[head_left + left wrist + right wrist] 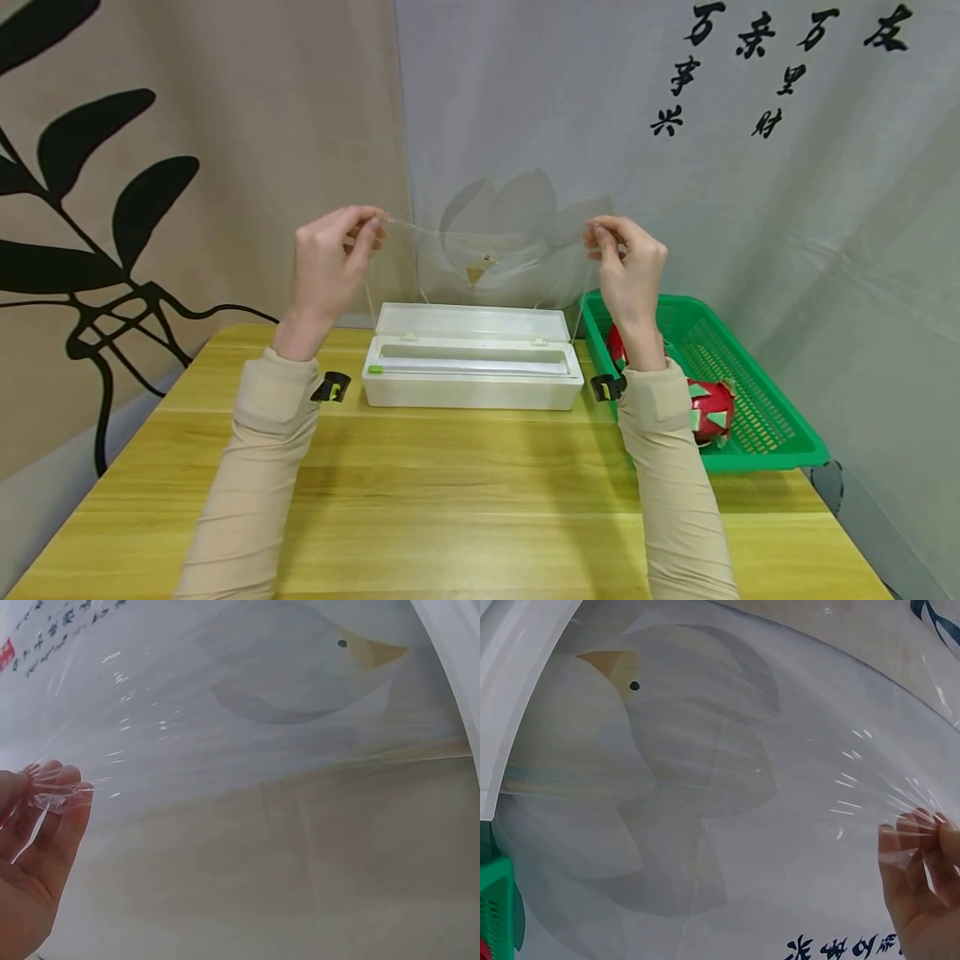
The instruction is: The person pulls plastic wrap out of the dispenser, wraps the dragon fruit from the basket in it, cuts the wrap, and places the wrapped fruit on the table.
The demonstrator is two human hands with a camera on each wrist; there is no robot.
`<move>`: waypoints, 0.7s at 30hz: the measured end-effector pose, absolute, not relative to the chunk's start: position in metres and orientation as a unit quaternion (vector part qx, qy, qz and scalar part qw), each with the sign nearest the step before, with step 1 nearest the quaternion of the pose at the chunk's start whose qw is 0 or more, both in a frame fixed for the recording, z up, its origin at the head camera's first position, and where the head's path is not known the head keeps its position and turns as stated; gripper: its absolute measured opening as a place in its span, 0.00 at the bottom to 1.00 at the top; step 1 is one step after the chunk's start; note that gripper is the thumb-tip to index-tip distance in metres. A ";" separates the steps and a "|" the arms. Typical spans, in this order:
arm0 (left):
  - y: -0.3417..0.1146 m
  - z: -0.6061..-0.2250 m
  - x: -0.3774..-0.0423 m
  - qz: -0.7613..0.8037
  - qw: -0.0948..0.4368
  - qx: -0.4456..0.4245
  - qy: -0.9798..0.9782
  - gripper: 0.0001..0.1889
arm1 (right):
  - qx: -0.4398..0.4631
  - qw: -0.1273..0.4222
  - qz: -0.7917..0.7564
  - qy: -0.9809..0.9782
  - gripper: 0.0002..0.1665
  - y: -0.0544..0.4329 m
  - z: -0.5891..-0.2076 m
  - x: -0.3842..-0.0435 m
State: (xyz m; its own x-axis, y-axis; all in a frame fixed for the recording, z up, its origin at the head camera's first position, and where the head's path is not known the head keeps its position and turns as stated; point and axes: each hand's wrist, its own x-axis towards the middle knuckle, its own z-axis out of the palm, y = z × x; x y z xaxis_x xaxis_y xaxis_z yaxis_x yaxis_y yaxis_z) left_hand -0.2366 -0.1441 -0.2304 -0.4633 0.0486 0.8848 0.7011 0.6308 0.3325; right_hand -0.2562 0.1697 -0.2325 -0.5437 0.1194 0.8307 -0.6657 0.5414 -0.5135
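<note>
A clear sheet of plastic wrap [517,258] is stretched between both hands, raised above a white wrap dispenser box [472,392]. My left hand [330,258] pinches one upper corner between thumb and fingers; in the left wrist view the film [142,750] bunches and creases at the fingertips. At the other upper corner my right hand [628,262] pinches the film, and creases fan out from its grip in the right wrist view [862,780]. The box's lid [472,321] stands raised at the back, and a white roll lies in the opening. Down its sides, the film runs toward the box.
Right of the box, a green basket [757,408] holds a red item with light green patches [711,410], partly behind the right forearm. A small green piece [375,369] sits at the box's left front. A printed curtain [510,100] hangs behind the wooden table [450,500].
</note>
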 end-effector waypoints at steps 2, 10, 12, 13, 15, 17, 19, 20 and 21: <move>-0.144 -0.229 -0.236 -0.356 0.460 -0.241 -0.777 0.08 | 0.179 0.444 0.445 -0.757 0.12 0.170 -0.231 -0.256; -0.145 -0.224 -0.235 -0.355 0.468 -0.241 -0.773 0.08 | 0.188 0.452 0.453 -0.745 0.12 0.169 -0.225 -0.254; -0.145 -0.223 -0.235 -0.355 0.471 -0.243 -0.770 0.08 | 0.186 0.454 0.453 -0.744 0.12 0.169 -0.224 -0.254; -0.145 -0.222 -0.235 -0.354 0.473 -0.243 -0.770 0.08 | 0.186 0.455 0.453 -0.744 0.12 0.169 -0.223 -0.254; -0.145 -0.221 -0.235 -0.354 0.475 -0.242 -0.768 0.09 | 0.185 0.456 0.452 -0.744 0.12 0.168 -0.222 -0.254; -0.146 -0.220 -0.235 -0.353 0.478 -0.241 -0.768 0.09 | 0.185 0.457 0.452 -0.744 0.12 0.168 -0.220 -0.253; -0.146 -0.219 -0.235 -0.352 0.479 -0.240 -0.768 0.09 | 0.185 0.458 0.450 -0.744 0.13 0.168 -0.218 -0.252; -0.146 -0.218 -0.235 -0.352 0.480 -0.239 -0.767 0.09 | 0.184 0.459 0.449 -0.744 0.13 0.168 -0.217 -0.252; -0.146 -0.217 -0.235 -0.352 0.480 -0.238 -0.768 0.09 | 0.182 0.460 0.449 -0.744 0.13 0.168 -0.216 -0.252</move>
State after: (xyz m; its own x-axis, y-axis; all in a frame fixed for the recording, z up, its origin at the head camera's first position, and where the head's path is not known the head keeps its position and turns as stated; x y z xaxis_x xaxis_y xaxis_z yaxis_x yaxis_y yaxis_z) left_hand -0.2350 -0.1461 -0.2171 -0.4254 0.0280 0.9046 0.7032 0.6394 0.3109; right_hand -0.2516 0.1680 -0.2162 -0.5101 0.1419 0.8484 -0.6848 0.5298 -0.5003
